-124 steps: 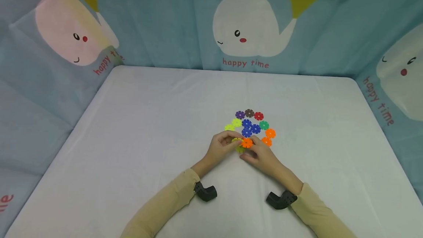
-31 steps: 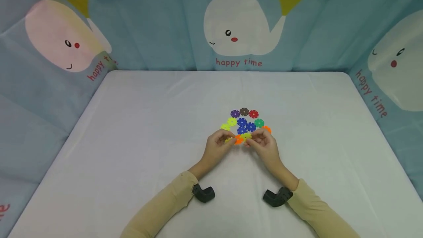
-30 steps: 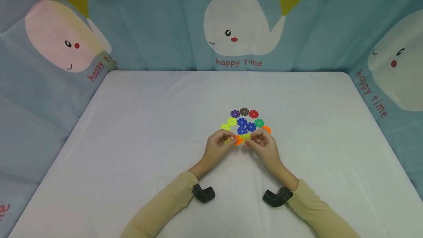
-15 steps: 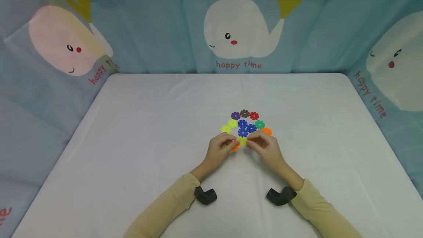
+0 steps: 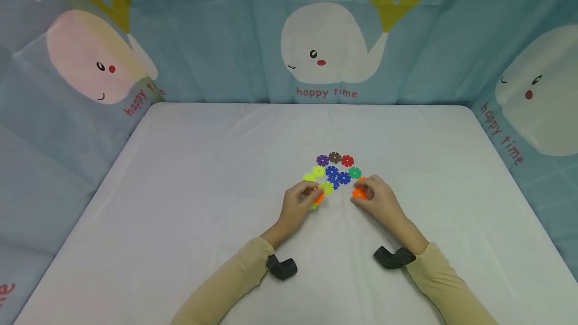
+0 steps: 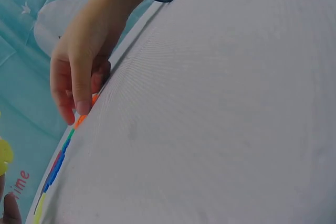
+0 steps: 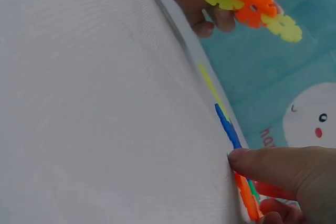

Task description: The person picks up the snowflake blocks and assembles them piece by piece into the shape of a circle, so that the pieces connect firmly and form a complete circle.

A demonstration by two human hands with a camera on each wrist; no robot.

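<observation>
My left hand (image 5: 295,208) pinches a short chain of snowflake discs, raised off the table. In the right wrist view the chain shows an orange disc (image 7: 254,8) joined between two yellow-green discs, one being the end disc (image 7: 283,27). Over to the right, my right hand (image 5: 384,204) has its thumb and fingertips around an orange snowflake disc (image 5: 359,193) lying on the table. A second orange disc (image 5: 362,179) is mostly hidden behind its fingers. Just beyond the hands lie several blue discs (image 5: 344,178), one partly covered by the chain.
Around the blue discs curve a green disc (image 5: 354,172), a red disc (image 5: 347,161), a brown disc (image 5: 334,157), a purple disc (image 5: 322,160) and yellow-green discs (image 5: 318,170), flat on the white table (image 5: 203,179). A whale-print cloth (image 5: 226,49) hangs behind. Each wrist bears a black mount (image 5: 282,268).
Both hands were together, adding a yellow-green disc to the orange one. The right hand has let go and moved right to an orange disc; the left keeps the chain.
</observation>
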